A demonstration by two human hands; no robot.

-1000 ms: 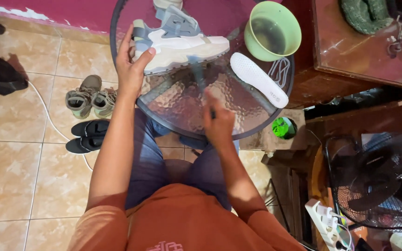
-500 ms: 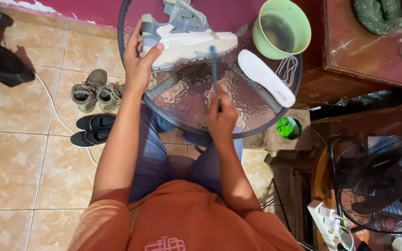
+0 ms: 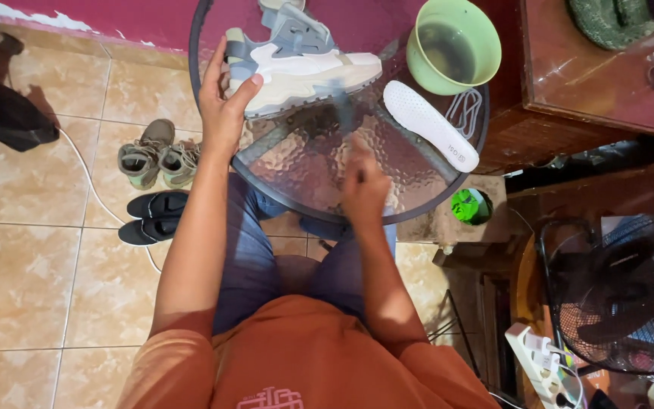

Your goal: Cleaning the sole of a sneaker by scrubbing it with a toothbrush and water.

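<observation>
Green basin (image 3: 454, 45), black fan (image 3: 622, 295)

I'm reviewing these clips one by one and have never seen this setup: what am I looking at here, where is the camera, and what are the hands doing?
There is no machine here. The one camera sits on a person's head and looks straight down, so you see their orange shirt, blue trousers and both bare arms from above.

The person sits at a round glass table. On it lie a white and grey sneaker on its side, a white insole, a coil of white laces and a green bowl of murky water.

The left hand grips the sneaker's heel end. The right hand is blurred; it holds a thin, brush-like tool whose tip reaches the sneaker's sole, but the blur hides what it is.

More shoes stand on the tiled floor, a fan at the right.
</observation>
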